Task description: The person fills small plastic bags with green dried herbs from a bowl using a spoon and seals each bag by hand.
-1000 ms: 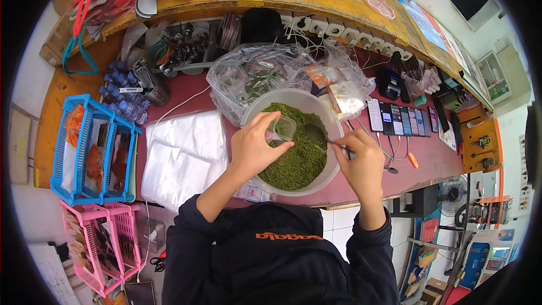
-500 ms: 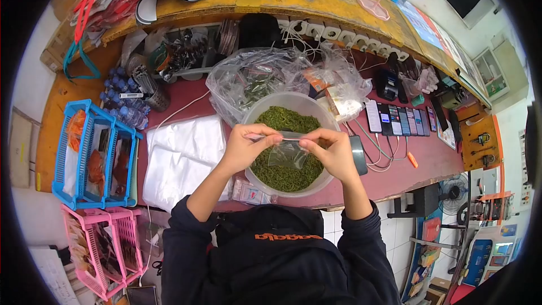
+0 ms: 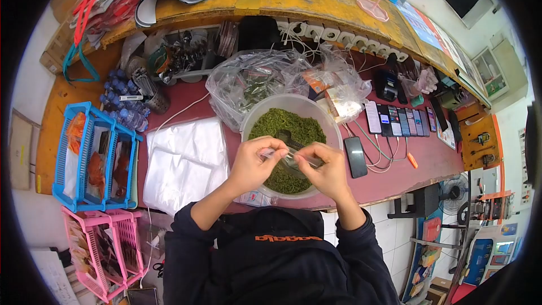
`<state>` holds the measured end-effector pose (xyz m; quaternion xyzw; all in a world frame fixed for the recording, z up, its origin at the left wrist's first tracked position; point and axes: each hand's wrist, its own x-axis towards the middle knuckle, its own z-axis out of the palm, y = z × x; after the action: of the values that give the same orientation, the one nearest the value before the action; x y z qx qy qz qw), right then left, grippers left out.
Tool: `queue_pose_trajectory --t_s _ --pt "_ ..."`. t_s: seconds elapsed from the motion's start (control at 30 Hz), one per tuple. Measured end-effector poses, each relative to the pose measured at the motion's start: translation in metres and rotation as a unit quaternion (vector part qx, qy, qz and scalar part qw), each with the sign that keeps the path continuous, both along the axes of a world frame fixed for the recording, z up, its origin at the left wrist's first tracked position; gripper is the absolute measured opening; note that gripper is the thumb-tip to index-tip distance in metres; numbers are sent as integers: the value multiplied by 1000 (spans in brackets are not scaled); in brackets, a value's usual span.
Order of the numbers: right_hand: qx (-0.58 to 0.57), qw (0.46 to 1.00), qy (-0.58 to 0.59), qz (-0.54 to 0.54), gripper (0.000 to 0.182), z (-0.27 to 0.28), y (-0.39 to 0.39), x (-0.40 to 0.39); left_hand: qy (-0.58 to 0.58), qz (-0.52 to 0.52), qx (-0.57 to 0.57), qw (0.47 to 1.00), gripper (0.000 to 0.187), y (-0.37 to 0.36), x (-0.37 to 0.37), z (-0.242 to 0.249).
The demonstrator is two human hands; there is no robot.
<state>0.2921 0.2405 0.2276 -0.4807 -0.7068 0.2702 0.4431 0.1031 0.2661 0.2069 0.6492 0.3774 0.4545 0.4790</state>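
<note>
A round translucent tub (image 3: 249, 114) holds shredded green leafy material (image 3: 293, 118). Over it, my left hand (image 3: 255, 161) pinches one side of a small clear plastic bag (image 3: 290, 161), and my right hand (image 3: 324, 166) pinches the other side. The fingertips of both hands are close together at the bag's top edge. A dark spoon-like object (image 3: 284, 135) shows in the tub just beyond my fingers. How much the bag holds cannot be made out.
White plastic sheets (image 3: 183, 164) lie left of the tub. Beyond it sits a large clear bag (image 3: 243, 76) of small packets. A black phone (image 3: 355, 157) lies to the right, near a row of phones (image 3: 398, 121) and cables. Blue baskets (image 3: 96, 158) stand far left.
Both hands have moved closer together and slightly lower, and the small bag is now tilted. The dark spoon-like object in the tub and the whole black phone now show.
</note>
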Motion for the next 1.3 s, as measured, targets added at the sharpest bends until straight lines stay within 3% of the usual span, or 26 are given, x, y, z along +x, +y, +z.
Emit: queue_pose_trajectory --t_s 0.1,0.17,0.27,0.33,0.43,0.53,0.6,0.67,0.73,0.9,0.97,1.03,1.07,1.13,1.17,1.23,1.3 --pt "-9 1000 1 5 6 7 -6 13 -12 0 -23 1000 10 7 -5 9" --pt "-61 991 116 -23 9 7 -6 16 -16 1 -29 999 10 17 -4 19" --pt "-70 977 188 -67 13 12 2 16 -13 7 56 998 9 44 5 35" --pt "-39 962 248 -112 17 11 13 15 -34 84 114 989 10 70 13 39" --pt "-28 958 256 -122 17 3 22 24 88 165 178 966 23 126 -9 37" --pt "-21 970 206 -126 18 -9 24 16 182 185 200 945 39 128 -15 13" --pt "9 988 84 -126 21 -15 26 12 156 124 174 964 40 111 -3 -9" --pt "69 991 -36 -110 31 -9 27 -1 54 -40 -8 998 36 77 13 -24" --pt "74 993 -55 -71 21 -15 28 -3 22 -161 -98 982 42 45 22 -16" --pt "119 987 -85 -65 8 -9 24 1 -59 -140 -132 980 33 29 16 -5" --pt "95 978 -88 -163 8 -1 20 9 -86 -121 -127 981 29 27 10 -3" --pt "65 979 -72 -179 7 1 15 17 64 59 125 988 18 26 -2 3" --pt "-6 994 -1 -111 6 -2 11 19 100 82 124 984 11 17 -1 7" --pt "-121 986 114 -7 13 -8 3 15 114 24 132 984 13 6 8 13" --pt "-174 951 252 52 19 -15 1 9 126 -31 141 981 14 2 11 13" --pt "-223 921 300 106 19 -17 2 9 98 -31 145 984 16 1 15 10" --pt "-277 902 303 138 19 -17 -1 12 94 -37 52 993 19 -1 16 12"
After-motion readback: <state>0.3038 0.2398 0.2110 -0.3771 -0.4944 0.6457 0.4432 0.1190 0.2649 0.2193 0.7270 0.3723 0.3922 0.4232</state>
